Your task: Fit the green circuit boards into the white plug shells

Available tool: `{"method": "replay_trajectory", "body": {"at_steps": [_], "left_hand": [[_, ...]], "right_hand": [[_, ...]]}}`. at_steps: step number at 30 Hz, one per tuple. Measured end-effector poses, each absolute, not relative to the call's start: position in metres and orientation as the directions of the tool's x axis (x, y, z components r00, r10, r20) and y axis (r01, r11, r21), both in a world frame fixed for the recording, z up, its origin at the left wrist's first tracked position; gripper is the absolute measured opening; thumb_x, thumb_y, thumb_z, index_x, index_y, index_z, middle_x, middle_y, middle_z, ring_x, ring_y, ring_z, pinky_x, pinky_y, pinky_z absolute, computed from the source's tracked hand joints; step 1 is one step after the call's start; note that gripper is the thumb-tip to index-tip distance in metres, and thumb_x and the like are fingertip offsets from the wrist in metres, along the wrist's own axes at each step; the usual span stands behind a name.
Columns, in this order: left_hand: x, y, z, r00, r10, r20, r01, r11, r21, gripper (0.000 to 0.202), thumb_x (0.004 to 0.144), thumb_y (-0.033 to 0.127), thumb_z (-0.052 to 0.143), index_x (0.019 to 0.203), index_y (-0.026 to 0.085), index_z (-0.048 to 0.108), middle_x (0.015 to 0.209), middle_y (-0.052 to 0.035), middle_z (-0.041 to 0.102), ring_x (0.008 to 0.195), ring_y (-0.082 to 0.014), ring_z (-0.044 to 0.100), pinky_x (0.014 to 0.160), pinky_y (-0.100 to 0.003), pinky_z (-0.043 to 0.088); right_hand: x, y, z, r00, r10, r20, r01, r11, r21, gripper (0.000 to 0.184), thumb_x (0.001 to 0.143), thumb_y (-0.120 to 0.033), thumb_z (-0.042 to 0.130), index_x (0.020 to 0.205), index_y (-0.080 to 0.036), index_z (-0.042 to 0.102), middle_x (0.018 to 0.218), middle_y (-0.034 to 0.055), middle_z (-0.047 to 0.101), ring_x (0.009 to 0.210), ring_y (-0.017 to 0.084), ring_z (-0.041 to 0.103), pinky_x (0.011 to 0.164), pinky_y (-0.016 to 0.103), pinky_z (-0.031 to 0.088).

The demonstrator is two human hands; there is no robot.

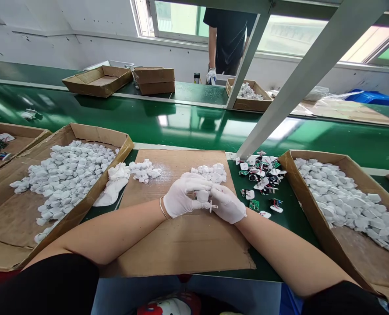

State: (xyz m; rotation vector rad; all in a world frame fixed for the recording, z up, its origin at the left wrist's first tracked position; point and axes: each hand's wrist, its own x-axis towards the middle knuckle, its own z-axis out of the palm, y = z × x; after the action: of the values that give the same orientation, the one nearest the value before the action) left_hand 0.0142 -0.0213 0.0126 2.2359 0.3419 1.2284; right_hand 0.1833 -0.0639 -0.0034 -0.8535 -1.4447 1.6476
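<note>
Right now the gloved left hand [184, 194] and right hand [227, 204] have their fingers clamped on a white plug casing [203, 196] above a cardboard sheet [181, 245], with plenty left: casings fill the left cardboard tray [97, 135] and right cardboard tray [312, 168], and loose circuit boards [258, 179] lie nearby.

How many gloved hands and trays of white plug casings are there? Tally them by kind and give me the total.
Gloved hands: 3 (left hand, right hand, both on a plug casing; co-worker's hand)
Cardboard trays of casings: 3 (near-left tray, near-right tray, far tray)
Total: 6
</note>
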Motion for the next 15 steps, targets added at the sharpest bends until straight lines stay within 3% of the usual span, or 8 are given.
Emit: {"method": "replay_trajectory", "body": {"at_steps": [5, 10, 15], "left_hand": [[0.020, -0.023, 0.004, 0.585, 0.434, 0.685, -0.076, -0.812, 0.579, 0.046, 0.069, 0.047, 0.078, 0.103, 0.019, 0.070, 0.099, -0.0101, 0.074, 0.094, -0.0238, 0.068, 0.086, -0.038, 0.054], [0.023, -0.025, 0.003, 0.603, 0.440, 0.665, -0.043, -0.815, 0.578, 0.044, 0.072, 0.052, 0.072, 0.100, 0.019, 0.072, 0.093, -0.0108, 0.073, 0.090, -0.0237, 0.069, 0.081, -0.037, 0.055], [0.024, -0.026, 0.011, 0.619, 0.467, 0.631, -0.027, -0.790, 0.612, 0.045, 0.072, 0.053, 0.072, 0.099, 0.017, 0.070, 0.090, -0.0101, 0.072, 0.087, -0.0222, 0.068, 0.079, -0.034, 0.054]], "right_hand": [[0.178, -0.070, -0.005, -0.522, 0.853, -0.033, -0.203, -0.161, -0.966, 0.046, 0.084, -0.050, 0.057, 0.053, -0.018, 0.048, 0.062, 0.0037, 0.054, 0.069, 0.017, 0.052, 0.065, 0.029, 0.043], [0.176, -0.075, -0.008, -0.414, 0.903, -0.114, -0.184, -0.206, -0.961, 0.042, 0.079, -0.050, 0.065, 0.058, -0.016, 0.053, 0.059, 0.0014, 0.054, 0.059, 0.013, 0.047, 0.056, 0.026, 0.040], [0.178, -0.074, -0.005, -0.424, 0.894, -0.145, -0.215, -0.255, -0.943, 0.041, 0.080, -0.047, 0.064, 0.054, -0.018, 0.050, 0.055, 0.0006, 0.051, 0.058, 0.013, 0.047, 0.053, 0.026, 0.038]]}}
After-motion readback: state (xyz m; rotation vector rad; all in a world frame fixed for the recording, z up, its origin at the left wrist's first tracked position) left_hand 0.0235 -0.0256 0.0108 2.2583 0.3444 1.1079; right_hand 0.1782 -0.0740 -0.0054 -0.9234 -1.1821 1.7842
